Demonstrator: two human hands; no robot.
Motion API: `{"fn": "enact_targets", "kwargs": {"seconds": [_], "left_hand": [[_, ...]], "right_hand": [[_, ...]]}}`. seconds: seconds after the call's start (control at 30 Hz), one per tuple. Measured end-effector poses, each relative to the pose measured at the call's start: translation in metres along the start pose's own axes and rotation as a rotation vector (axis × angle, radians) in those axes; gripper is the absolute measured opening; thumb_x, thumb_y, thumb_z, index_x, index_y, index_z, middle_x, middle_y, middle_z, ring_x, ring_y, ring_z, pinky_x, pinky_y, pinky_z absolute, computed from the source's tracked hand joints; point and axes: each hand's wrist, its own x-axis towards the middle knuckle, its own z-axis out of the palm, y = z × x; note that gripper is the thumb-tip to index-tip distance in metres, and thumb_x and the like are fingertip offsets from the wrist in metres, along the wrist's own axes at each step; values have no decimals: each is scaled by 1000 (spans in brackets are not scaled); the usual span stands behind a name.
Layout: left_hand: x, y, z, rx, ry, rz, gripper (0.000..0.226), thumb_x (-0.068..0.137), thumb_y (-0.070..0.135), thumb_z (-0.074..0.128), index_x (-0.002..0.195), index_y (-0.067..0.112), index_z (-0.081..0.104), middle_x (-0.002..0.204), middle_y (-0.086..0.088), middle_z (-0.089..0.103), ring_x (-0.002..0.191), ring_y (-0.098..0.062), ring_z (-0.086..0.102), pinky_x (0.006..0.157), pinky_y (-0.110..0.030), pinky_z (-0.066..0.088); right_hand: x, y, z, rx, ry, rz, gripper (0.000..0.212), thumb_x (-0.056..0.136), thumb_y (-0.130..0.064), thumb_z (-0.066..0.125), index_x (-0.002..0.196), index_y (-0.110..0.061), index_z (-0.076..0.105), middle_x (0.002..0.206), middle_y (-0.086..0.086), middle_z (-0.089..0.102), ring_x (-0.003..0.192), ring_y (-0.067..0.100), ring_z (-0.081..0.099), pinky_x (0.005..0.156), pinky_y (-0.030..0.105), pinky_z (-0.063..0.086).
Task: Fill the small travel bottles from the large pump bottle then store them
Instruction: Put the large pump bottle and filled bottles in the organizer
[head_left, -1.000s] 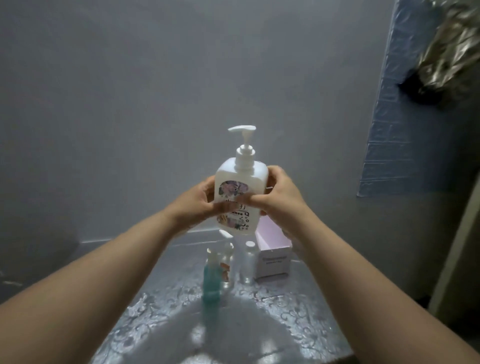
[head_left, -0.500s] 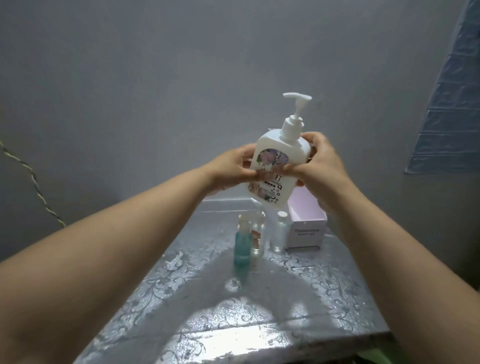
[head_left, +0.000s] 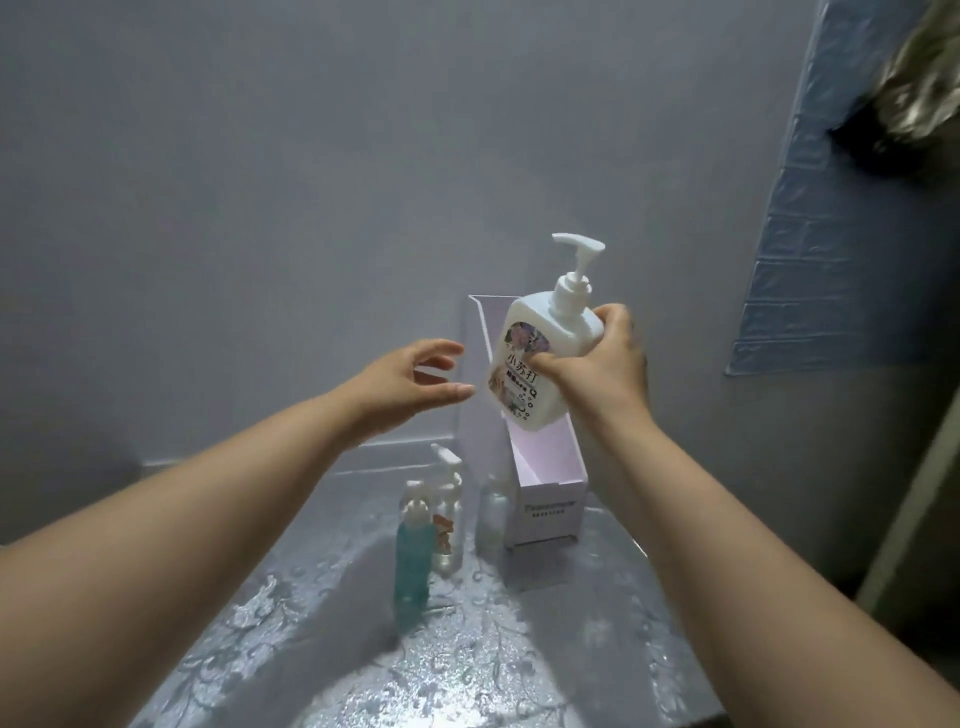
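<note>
My right hand (head_left: 597, 364) grips the large white pump bottle (head_left: 540, 358) by its side, holding it tilted in the air above an open white box (head_left: 545, 499). My left hand (head_left: 410, 382) hovers just left of the bottle, fingers spread, holding nothing. On the table below stand three small travel bottles: a teal one (head_left: 413, 566) nearest me, a clear pump bottle with an orange label (head_left: 448, 512) behind it, and a clear one (head_left: 491, 514) beside the box.
The table (head_left: 467, 670) has a shiny silver floral cover and ends at a front edge near me. A grey wall rises right behind the bottles. A blue brick-pattern panel (head_left: 831, 234) covers the wall at right, with a dark object hanging above it.
My left hand has let go of the pump bottle and moved left. The right hand alone holds the bottle now, lower and over the box.
</note>
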Motion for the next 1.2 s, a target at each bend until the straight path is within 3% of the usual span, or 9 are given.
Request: {"fn": "enact_targets", "kwargs": {"seconds": [0.2, 0.33, 0.53, 0.73, 0.83, 0.93, 1.03, 1.13, 1.2], "left_hand": [[12, -13, 9, 5, -20, -25, 54, 79, 35, 72, 129, 33, 51, 131, 2, 54, 114, -14, 58, 95, -29, 45], [15, -22, 12, -53, -41, -53, 49, 82, 29, 71, 127, 33, 52, 129, 0, 56, 114, -14, 57, 94, -28, 43], [17, -32, 11, -47, -83, -98, 44, 82, 27, 71, 122, 34, 54, 126, -1, 59, 114, -16, 59, 107, -39, 43], [19, -29, 18, 5, -165, -118, 40, 87, 24, 68, 124, 30, 53, 128, -4, 57, 116, -17, 57, 103, -32, 43], [22, -29, 20, 24, -185, -129, 41, 88, 30, 66, 127, 31, 53, 130, -2, 57, 118, -16, 56, 102, -33, 42], [26, -26, 25, -1, -185, -126, 41, 92, 33, 61, 131, 30, 53, 135, -1, 54, 121, -15, 53, 97, -27, 38], [32, -23, 32, 2, -182, -114, 43, 94, 33, 57, 136, 29, 49, 143, 0, 47, 125, -13, 47, 97, -24, 33], [41, -21, 41, 163, -186, -71, 49, 96, 39, 52, 144, 32, 40, 156, 1, 29, 139, -17, 32, 107, -29, 32], [45, -19, 44, 292, -202, -64, 54, 98, 43, 46, 148, 33, 30, 160, 2, 15, 146, -18, 19, 109, -32, 30]], "right_hand": [[16, 25, 18, -131, 36, 65, 58, 65, -29, 77, 107, -13, 41, 115, 7, 55, 100, 27, 57, 73, 26, 40], [13, 46, 34, -272, -40, 131, 67, 68, -31, 76, 118, -6, 41, 123, 12, 47, 109, 32, 53, 84, 33, 45], [1, 69, 50, -475, -130, 139, 62, 71, -34, 73, 115, -4, 43, 122, 12, 33, 112, 34, 45, 85, 32, 44], [-5, 70, 55, -548, -149, 140, 67, 80, -52, 64, 116, 2, 47, 120, 14, 34, 103, 37, 53, 87, 34, 46], [2, 66, 47, -531, -255, 220, 51, 88, -42, 56, 117, -1, 46, 108, 10, 34, 94, 35, 58, 75, 30, 43], [9, 61, 28, -690, -366, 104, 28, 87, -15, 49, 114, -6, 55, 114, 13, 53, 99, 32, 58, 70, 26, 40], [12, 55, 30, -933, -606, 18, 32, 85, -7, 47, 112, -11, 66, 113, 8, 65, 101, 26, 61, 79, 26, 52], [14, 56, 40, -1076, -820, 129, 39, 87, -13, 51, 126, -12, 57, 107, 9, 59, 91, 26, 56, 75, 26, 47], [17, 59, 45, -1053, -876, 107, 39, 88, -14, 56, 126, -9, 57, 112, 12, 60, 93, 26, 54, 83, 30, 49]]}}
